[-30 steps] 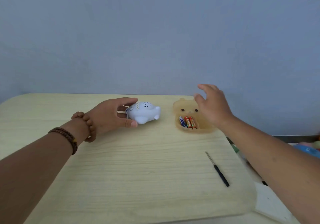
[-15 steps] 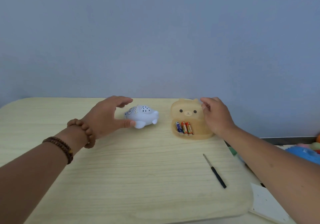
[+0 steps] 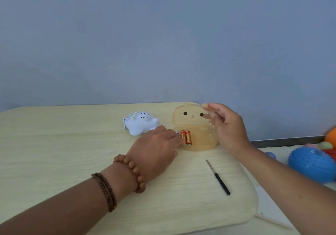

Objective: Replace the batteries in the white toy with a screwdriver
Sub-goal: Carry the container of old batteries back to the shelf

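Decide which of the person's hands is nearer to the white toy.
Left. The left hand lies close beside the white toy, fingers reaching into the bear case. The right hand is on the far side of the case, pinching its raised lid.

White toy (image 3: 139,125); orange batteries (image 3: 186,137); amber case (image 3: 200,138); black screwdriver (image 3: 219,178).

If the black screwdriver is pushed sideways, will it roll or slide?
The screwdriver probably rolls: its handle looks round and it lies flat on the smooth table. Being so slim, it is likely light, and its metal shaft should stay stiff.
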Demonstrator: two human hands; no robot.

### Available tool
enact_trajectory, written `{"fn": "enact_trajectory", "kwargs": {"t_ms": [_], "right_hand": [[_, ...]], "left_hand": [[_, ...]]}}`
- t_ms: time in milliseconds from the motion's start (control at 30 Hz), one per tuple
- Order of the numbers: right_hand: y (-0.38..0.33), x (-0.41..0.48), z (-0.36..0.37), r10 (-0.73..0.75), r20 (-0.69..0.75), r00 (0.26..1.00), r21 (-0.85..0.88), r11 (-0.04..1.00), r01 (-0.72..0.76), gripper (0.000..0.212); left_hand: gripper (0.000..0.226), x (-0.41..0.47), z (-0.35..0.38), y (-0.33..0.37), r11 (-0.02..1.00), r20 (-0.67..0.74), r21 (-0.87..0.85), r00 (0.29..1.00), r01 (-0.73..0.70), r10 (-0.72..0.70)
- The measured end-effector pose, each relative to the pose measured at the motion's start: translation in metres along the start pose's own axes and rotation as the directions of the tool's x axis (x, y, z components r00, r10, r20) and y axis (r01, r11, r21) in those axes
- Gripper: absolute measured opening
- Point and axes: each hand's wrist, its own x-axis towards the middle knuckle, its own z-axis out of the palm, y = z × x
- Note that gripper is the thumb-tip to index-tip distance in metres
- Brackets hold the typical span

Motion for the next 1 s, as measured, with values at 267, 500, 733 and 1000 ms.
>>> {"fn": "enact_trajectory", "kwargs": {"t_ms": [267,500,733,1000], "right_hand": [[-0.039,-0.033,-0.032,-0.004,0.314,0.95,0.198,0.978,-0.061,0.021],[-0.055,-0.049,-0.026,0.015,0.553,0.833,0.135,0.985,-0.107,0.025],[-0.067,-0.061,-0.01,-0.075,0.592,0.803,-0.024,0.994,0.111,0.037],[-0.073,-0.075,0.0,-0.182,0.614,0.768,-0.035,0.966,0.257,0.034]], "left_hand": [[0.025,-0.016,-0.012,0.006,0.991,-0.061,-0.134,0.998,0.025,-0.034],[0.008,-0.052,-0.046,0.0,0.928,-0.023,-0.354,0.99,0.121,-0.138],[0.051,-0.066,-0.075,-0.014,0.744,0.09,-0.571,0.928,0.346,-0.362],[0.09,-0.066,-0.067,-0.009,0.848,0.317,-0.363,0.907,0.385,-0.276]]}}
